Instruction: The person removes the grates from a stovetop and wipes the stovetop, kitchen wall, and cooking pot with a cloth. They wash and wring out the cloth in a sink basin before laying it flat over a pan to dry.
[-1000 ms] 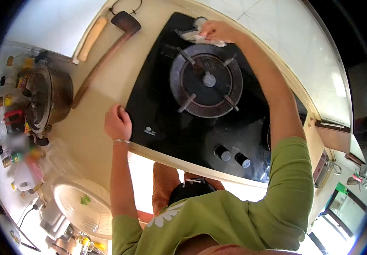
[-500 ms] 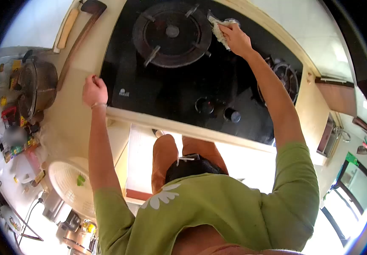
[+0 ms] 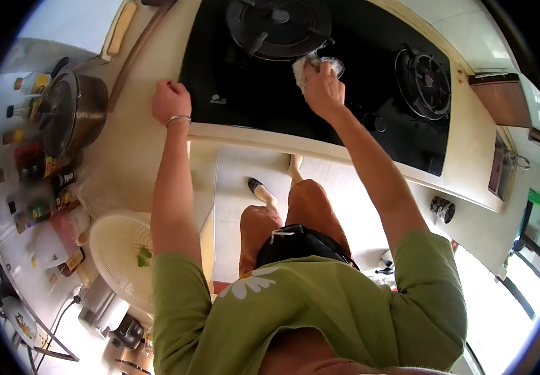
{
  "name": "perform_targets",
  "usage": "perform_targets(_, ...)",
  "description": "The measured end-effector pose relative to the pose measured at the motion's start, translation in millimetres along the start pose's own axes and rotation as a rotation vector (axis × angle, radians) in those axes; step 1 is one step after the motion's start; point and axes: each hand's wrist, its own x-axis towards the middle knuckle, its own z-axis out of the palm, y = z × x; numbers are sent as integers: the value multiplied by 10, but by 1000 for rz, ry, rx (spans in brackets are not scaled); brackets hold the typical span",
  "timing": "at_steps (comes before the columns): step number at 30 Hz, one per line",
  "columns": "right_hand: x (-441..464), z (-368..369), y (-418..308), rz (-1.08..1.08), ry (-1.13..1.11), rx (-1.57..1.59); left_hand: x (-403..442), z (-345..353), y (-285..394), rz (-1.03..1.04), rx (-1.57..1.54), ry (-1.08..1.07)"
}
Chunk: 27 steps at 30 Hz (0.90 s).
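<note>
Rag, clamped in the right grip, has shifted, large burner now just beyond; wiping apparently reaches nearer cooktop. Left grip curled together.

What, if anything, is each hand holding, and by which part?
The right hand grips a pale cloth around its bunched middle, parts showing either side of the fingers. The curled left hand shows nothing held.

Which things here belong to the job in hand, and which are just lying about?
Apparently in use:
- whitish cloth, gripped by the right hand
- black gas stove beneath it

Apparently just lying about:
- lidded pot
- long wooden handle
- pale basket
- green leaf inside
</note>
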Motion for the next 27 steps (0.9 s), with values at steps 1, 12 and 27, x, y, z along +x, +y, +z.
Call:
perform_targets(1, -43, 54, -141, -12, 27, 20, -2, 0, -7, 0, 2, -1)
perform_targets(12, 255, 455, -1271, -89, 241, 70, 12, 65, -63, 46, -70, 39)
perform_targets(27, 50, 684, -1633, -515, 389, 422, 40, 84, -89, 36, -30, -17)
